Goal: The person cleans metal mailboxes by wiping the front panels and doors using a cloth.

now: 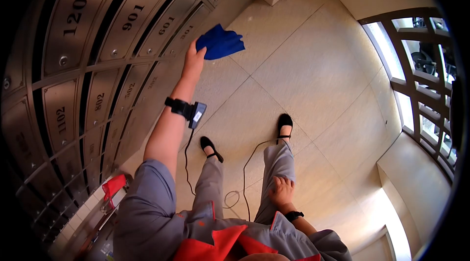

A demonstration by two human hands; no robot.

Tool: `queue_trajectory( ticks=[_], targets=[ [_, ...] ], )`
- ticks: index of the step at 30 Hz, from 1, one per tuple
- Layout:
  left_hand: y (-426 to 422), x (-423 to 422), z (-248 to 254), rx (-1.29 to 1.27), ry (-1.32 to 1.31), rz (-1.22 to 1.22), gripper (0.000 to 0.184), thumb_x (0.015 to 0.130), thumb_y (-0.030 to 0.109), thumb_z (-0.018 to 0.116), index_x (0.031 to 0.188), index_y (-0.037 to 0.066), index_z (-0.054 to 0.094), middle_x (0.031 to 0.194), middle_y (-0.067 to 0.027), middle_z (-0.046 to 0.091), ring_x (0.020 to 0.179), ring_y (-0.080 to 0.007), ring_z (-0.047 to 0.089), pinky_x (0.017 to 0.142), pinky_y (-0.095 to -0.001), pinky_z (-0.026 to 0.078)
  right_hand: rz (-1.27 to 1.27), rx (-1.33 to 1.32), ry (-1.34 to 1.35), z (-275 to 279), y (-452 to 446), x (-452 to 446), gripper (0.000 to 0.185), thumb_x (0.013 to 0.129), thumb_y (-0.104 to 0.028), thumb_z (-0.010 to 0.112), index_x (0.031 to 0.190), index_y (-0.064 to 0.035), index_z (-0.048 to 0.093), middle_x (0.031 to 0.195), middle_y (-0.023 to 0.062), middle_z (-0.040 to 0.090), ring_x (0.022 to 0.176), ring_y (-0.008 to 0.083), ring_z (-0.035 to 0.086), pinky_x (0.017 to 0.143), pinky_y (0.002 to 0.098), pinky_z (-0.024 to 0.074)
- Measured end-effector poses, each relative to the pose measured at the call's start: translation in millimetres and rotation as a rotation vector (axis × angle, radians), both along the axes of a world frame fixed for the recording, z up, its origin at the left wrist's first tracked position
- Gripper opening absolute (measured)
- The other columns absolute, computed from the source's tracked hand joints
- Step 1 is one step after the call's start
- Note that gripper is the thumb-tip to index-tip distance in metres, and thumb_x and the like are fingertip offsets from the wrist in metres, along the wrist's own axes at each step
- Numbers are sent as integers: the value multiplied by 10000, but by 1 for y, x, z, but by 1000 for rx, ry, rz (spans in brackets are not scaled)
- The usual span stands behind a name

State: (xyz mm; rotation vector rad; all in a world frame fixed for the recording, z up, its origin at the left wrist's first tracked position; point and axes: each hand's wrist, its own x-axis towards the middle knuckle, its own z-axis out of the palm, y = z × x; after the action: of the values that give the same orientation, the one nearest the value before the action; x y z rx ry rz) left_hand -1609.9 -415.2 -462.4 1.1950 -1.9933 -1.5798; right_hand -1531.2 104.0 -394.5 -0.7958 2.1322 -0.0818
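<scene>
Metal numbered mailboxes [117,35], contents hidden, stand beside the left hand [194,58], its fingers gripping a crumpled, ragged-edged blue cloth [220,43].

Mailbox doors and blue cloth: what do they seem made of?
Mailbox doors: probably metal, perhaps brushed steel, given their grey satin sheen. Blue cloth in the left hand: apparently soft, matte fabric, given its folds and uneven edge; the exact fibre is unclear.

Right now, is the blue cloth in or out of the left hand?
In: the left hand grips one end of the cloth, and the rest fans out past the fingers to an uneven edge.
</scene>
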Motion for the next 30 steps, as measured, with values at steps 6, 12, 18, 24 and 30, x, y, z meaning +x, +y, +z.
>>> queue_trajectory(
  ticks=[6, 12, 18, 24, 30],
  targets=[
    [47, 60, 64, 470, 460, 169, 380, 838, 66, 487, 1199, -41, 441, 1147, -102, 527, 1043, -187, 500, 930, -294, 349, 18, 12, -1, -4, 4, 7, 498, 641, -251, 616, 1117, -140, 522, 1109, 62, 553, 1116, 242, 435, 952, 459, 267],
    [93, 111, -11, 1110, 301, 330, 300, 862, 143, 519, 1128, 7, 492, 1103, -89, 548, 1014, -186, 514, 884, -332, 398, 55, 1, 35, -7, 5, 11, 469, 643, -267, 603, 1090, -136, 541, 1083, 60, 561, 1086, 236, 450, 947, 446, 273],
    [51, 78, -2, 428, 265, 673, 230, 882, 185, 505, 1029, 10, 530, 1010, -80, 580, 929, -197, 547, 812, -344, 427, 67, -15, 31, -6, 4, 10, 461, 648, -269, 585, 1086, -133, 544, 1074, 56, 565, 1072, 237, 457, 935, 441, 284],
    [-4, 69, -25, -670, -355, 227, 352, 903, 235, 429, 1004, -99, 480, 1032, -237, 509, 981, -368, 469, 834, -396, 374, 64, -34, 39, -7, 5, 6, 441, 660, -272, 572, 1077, -126, 554, 1070, 63, 572, 1070, 242, 459, 934, 432, 290],
    [-12, 57, -27, -610, -490, 244, 351, 899, 225, 405, 947, -117, 468, 1038, -277, 457, 935, -416, 475, 807, -435, 411, 92, 12, 35, -6, 7, 0, 457, 662, -282, 576, 1090, -123, 551, 1086, 65, 568, 1074, 245, 458, 932, 430, 293]
  ],
)
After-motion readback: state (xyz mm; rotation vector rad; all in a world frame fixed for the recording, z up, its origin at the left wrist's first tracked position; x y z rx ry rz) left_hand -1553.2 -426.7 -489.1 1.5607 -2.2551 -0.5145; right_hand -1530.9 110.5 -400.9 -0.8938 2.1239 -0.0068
